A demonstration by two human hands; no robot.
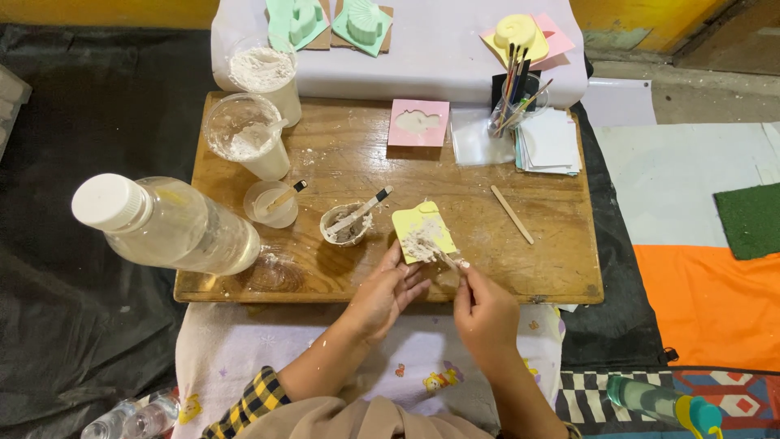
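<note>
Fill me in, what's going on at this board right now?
A person sits at a wooden board. The left hand steadies a yellow mould from below, while the right hand holds a thin stick against the grey-white paste smeared on it. A small cup of the same paste with a stick in it stands just left of the mould. Two larger cups of white powder and a clear bottle stand at the left; a pink mould lies further back.
</note>
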